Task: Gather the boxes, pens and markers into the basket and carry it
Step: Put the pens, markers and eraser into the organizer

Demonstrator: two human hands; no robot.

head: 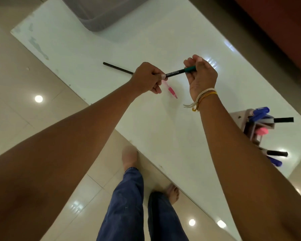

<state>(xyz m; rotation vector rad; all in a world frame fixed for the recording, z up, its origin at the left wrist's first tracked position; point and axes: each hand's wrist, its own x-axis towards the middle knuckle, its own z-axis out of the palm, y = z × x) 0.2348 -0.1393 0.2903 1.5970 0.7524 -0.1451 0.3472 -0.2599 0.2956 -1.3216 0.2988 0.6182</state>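
Note:
Above the white table point(146, 42), both my hands hold a black marker with a green cap point(176, 72). My left hand point(146, 78) pinches its black barrel. My right hand point(202, 79) is closed around the green cap end. A pink pen point(172, 92) sticks out below my left fist, tip pointing toward me. A thin black pencil point(116, 67) juts out to the left of that fist; I cannot tell whether it is held or lying on the table. The grey basket point(101, 16) stands at the table's far edge, partly cut off by the frame.
A grey pen holder point(254, 129) lies tipped at the table's right edge, with blue, black and pink markers point(283, 119) sticking out of it. My legs and bare feet stand on the glossy tiled floor point(16, 110) at the near table edge.

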